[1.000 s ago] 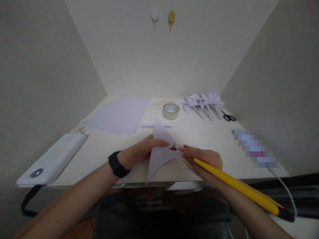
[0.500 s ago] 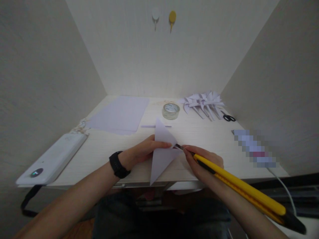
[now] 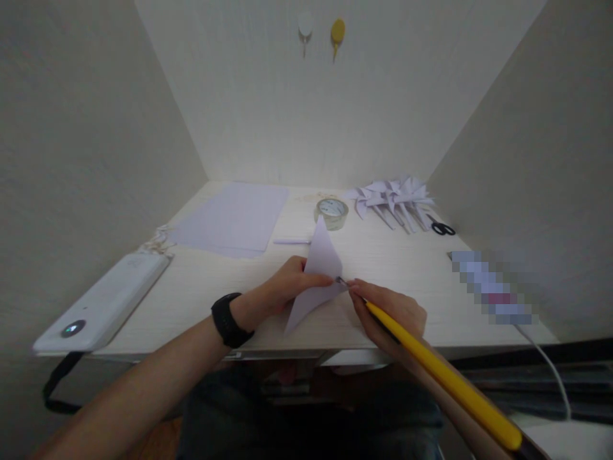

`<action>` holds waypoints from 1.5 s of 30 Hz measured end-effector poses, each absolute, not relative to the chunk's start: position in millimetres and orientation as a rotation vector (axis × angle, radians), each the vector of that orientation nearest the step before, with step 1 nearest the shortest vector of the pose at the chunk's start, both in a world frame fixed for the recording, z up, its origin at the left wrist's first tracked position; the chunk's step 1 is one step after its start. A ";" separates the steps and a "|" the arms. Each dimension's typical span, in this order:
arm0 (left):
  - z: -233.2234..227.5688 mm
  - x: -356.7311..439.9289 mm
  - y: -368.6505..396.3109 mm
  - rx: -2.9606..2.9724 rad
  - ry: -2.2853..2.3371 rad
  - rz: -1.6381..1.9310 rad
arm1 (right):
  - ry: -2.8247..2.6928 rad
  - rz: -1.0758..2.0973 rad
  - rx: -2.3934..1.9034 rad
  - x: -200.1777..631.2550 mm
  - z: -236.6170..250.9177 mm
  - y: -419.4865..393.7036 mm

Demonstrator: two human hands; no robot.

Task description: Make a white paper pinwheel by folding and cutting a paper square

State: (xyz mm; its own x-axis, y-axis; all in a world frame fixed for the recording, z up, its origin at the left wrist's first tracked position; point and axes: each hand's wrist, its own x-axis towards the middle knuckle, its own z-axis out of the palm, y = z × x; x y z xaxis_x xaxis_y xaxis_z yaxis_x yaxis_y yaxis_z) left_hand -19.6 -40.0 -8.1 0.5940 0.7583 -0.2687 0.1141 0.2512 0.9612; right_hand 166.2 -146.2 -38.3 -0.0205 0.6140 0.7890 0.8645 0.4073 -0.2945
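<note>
A folded piece of white paper [image 3: 324, 252] is gripped by my left hand [image 3: 299, 281], its thumb lying across the front near the right-hand edge. My right hand [image 3: 390, 310] is closed around the front end of a yellow and black utility knife [image 3: 431, 364], whose long handle runs back along my forearm. The metal tip of the knife meets the paper just beyond my left thumb; whether it goes through cannot be seen. Behind the paper lies a thin white paper stick [image 3: 292, 241], partly covered by it.
A roll of clear tape [image 3: 331, 214] stands behind the paper. Paper pinwheels [image 3: 395, 198] and black-handled scissors [image 3: 443, 229] lie at the back right. White sheets [image 3: 234, 217] are at the back left, a white device [image 3: 103, 300] at the left edge, a blurred-out object [image 3: 493, 287] at the right.
The paper has turned and tilted in my left hand, its lower corner rising. The knife's handle has swung lower, with its tip still at the paper.
</note>
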 end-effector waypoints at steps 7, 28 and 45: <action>-9.7 -19.4 -39.6 1.314 0.886 0.551 | -1.689 -0.434 -1.324 159.1 -37.2 -149.7; -13.9 -26.3 -24.5 1.598 0.918 0.413 | -1.632 0.100 -1.501 171.5 -36.3 -135.5; -8.4 -25.3 -23.5 1.599 0.941 0.381 | -1.584 0.244 -1.494 173.0 -31.1 -131.2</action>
State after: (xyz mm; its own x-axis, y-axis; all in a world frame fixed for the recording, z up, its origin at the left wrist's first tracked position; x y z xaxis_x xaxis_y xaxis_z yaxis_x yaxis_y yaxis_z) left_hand -25.3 -23.5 -8.4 0.6214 0.7435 -0.2472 0.3619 0.0074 0.9322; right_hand 173.0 -131.2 -31.1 0.1542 0.8700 0.4683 0.6889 0.2451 -0.6822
